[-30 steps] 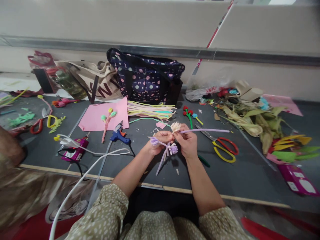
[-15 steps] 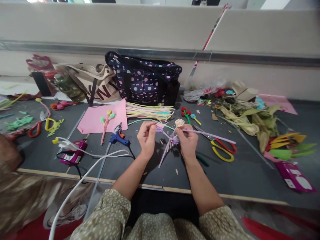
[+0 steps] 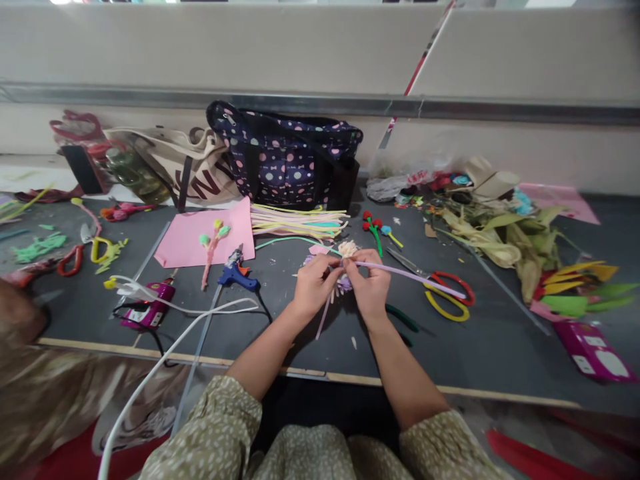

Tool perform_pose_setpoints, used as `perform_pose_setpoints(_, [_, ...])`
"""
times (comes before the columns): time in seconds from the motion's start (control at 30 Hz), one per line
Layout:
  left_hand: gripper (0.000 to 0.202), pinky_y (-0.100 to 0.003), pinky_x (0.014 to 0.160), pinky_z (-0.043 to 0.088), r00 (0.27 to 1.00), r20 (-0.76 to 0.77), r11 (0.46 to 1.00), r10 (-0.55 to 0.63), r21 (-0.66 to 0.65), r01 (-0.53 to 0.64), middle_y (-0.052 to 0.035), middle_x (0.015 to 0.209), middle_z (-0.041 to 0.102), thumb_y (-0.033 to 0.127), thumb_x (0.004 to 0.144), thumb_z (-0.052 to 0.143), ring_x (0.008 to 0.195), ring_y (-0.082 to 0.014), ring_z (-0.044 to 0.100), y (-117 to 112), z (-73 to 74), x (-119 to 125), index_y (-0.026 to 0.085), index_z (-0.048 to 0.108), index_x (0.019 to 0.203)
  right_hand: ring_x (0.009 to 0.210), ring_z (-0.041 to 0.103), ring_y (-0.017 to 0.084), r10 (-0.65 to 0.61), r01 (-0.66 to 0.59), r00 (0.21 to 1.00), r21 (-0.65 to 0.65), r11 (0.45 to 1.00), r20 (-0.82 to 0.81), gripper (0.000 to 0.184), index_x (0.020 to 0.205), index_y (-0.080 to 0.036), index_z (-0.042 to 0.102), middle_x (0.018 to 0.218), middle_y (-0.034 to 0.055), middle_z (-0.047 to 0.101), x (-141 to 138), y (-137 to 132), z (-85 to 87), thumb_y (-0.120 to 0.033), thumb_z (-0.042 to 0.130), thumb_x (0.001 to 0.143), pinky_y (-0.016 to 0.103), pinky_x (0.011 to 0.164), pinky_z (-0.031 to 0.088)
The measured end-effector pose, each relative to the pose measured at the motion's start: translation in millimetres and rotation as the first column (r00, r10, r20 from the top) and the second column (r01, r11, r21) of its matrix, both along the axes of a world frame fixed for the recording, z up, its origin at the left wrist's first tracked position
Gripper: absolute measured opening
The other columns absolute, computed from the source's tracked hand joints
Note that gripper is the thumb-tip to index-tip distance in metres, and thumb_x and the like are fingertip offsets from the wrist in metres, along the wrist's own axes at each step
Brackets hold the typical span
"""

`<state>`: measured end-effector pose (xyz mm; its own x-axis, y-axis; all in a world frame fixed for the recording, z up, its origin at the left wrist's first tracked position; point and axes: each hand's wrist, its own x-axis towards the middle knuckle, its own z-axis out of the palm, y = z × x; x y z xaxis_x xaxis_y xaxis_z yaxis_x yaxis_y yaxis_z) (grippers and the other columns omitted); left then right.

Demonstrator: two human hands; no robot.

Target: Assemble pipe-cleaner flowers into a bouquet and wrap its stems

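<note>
My left hand (image 3: 316, 283) and my right hand (image 3: 370, 280) meet fingertip to fingertip over the table, both closed in a pinch. Between them is a pipe-cleaner flower (image 3: 344, 287) with purple tufts, partly hidden by my fingers; one purple stem slants down below. A cream fluffy blossom (image 3: 348, 249) shows just above the fingertips. From my right hand a long lilac pipe cleaner (image 3: 415, 273) sticks out to the right. The exact point where the pieces touch is covered by my fingers.
Scissors (image 3: 443, 293) and dark-handled pliers (image 3: 403, 320) lie to the right. On the left are a blue glue gun (image 3: 239, 275), a white cable (image 3: 165, 357) and pink paper (image 3: 175, 243). A pipe-cleaner bundle (image 3: 295, 223) lies before a dark patterned bag (image 3: 290, 160). Corn husks (image 3: 500, 237) lie right.
My left hand has moved right, up to my right hand, and the fingertips now meet. The cream blossom has shifted slightly left, and the purple tufts are more covered.
</note>
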<state>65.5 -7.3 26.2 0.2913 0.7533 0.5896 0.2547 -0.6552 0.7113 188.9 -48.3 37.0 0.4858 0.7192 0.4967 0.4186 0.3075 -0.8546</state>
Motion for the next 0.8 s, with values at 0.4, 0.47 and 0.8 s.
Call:
perform_pose_setpoints(0.4, [0.016,-0.023,0.059,0.041,0.955,0.288,0.922,-0.074,-0.346,0.176,-0.0009,0.065,0.065,0.030,0.080,0.071,0.060,-0.0107,0.055,-0.4,14.3,-0.8,0.016,0.072,0.074,0.084,0.059,0.017,0.203,-0.205,0.967,0.000,0.979,-0.151,0.008,0.076,-0.021,0.068,0.084,0.0006,0.061,4.7,0.5,-3.1,-0.026,0.069,0.082,0.031,0.080,0.045])
perform_pose_setpoints(0.47, [0.019,-0.022,0.056,0.039,0.933,0.347,0.866,-0.092,-0.436,0.247,-0.0001,0.061,0.062,0.033,0.077,0.073,0.056,-0.0094,0.051,-0.2,16.9,-1.5,0.014,0.071,0.072,0.082,0.059,0.016,0.234,-0.236,0.951,0.017,0.972,-0.204,0.008,0.074,-0.021,0.068,0.083,0.0003,0.061,5.5,1.5,-5.1,-0.026,0.070,0.081,0.030,0.079,0.045])
perform_pose_setpoints(0.8, [0.025,-0.020,0.050,0.032,0.820,0.556,0.618,-0.138,-0.598,0.510,0.0008,0.058,0.060,0.035,0.068,0.081,0.049,-0.0054,0.044,3.7,10.7,-6.1,0.012,0.071,0.072,0.085,0.060,0.018,0.308,-0.302,0.914,0.065,0.951,-0.264,0.007,0.074,-0.022,0.070,0.084,0.0013,0.063,7.1,2.4,-3.7,-0.026,0.072,0.080,0.034,0.082,0.047])
